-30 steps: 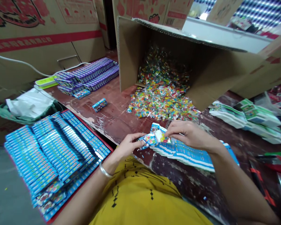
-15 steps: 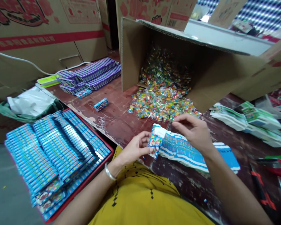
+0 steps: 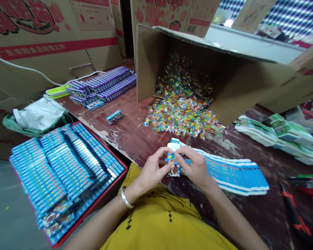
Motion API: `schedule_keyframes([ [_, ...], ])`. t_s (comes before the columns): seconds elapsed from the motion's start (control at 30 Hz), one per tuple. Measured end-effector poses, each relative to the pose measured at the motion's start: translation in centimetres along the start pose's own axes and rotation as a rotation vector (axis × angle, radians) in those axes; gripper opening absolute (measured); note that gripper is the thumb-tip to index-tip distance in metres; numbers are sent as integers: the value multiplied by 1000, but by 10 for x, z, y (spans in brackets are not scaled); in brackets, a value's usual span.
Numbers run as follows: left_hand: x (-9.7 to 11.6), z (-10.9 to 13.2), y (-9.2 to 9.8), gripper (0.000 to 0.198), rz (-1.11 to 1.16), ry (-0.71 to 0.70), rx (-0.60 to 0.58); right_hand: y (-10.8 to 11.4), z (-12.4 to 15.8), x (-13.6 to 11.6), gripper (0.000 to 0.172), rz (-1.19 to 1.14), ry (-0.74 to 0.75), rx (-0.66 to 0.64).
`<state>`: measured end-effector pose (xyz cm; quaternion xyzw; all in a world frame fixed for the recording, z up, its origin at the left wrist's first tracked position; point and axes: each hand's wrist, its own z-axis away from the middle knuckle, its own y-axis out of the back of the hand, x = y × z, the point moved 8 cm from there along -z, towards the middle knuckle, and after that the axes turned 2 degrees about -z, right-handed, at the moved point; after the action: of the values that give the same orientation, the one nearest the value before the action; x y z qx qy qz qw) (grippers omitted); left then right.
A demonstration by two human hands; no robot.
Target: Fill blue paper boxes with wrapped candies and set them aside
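Note:
A small blue printed candy box (image 3: 174, 162) stands upright between my hands, its white top flap raised. My left hand (image 3: 156, 166) grips its left side with thumb and fingers. My right hand (image 3: 194, 165) is closed on its upper right side, the thumb near the opening; the other fingertips are partly hidden. Beside and under my right hand, a fanned row of flat blue cartons (image 3: 237, 173) lies on the table. Beyond my hands is a heap of small clear candy packets (image 3: 184, 116), spilling from a cardboard box (image 3: 250, 83) on its side.
At left, a red crate (image 3: 94, 208) holds rows of blue boxes (image 3: 65, 166). Purple boxes (image 3: 112, 83) are stacked behind, near a single blue box (image 3: 114, 117) and a yellow-green power strip (image 3: 57, 91). Green cartons (image 3: 289, 130) and an orange-black cutter (image 3: 294, 211) lie at right.
My right hand has come down and left from above the fanned cartons to the blue box and now grips it. My left hand still holds the box, now more upright.

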<state>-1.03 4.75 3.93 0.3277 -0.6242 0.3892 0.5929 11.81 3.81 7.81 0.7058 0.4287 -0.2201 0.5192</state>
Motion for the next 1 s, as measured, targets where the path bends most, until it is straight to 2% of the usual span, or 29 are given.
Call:
schedule_keyframes([
  [0.07,-2,1,0,32,17,3,11,0,-1,0,10,-12,-3,4],
  [0.2,-6,2,4,51,97,14,103,3,-1,11,15,-106,-99,49],
  [0.27,-7,2,5,46,96,18,116,4,0,17,17,-142,-124,80],
  [0.57,-2,0,1,30,20,-28,13,2,6,17,10,-183,-81,264],
  [0.63,-4,0,1,28,53,-32,29,0,6,14,9,-199,-74,277],
  [0.73,-9,-1,2,35,168,-17,88,-3,6,16,9,-296,-107,320],
  [0.8,-11,-2,3,40,236,-3,114,-3,7,20,17,-378,-155,348],
  [0.87,-11,-3,4,41,236,0,136,-5,5,20,16,-409,-178,317],
  [0.93,-10,-2,7,40,194,-1,164,-7,3,18,7,-413,-180,257],
  [1.0,-8,0,8,40,143,0,186,-8,0,18,12,-432,-212,203],
])
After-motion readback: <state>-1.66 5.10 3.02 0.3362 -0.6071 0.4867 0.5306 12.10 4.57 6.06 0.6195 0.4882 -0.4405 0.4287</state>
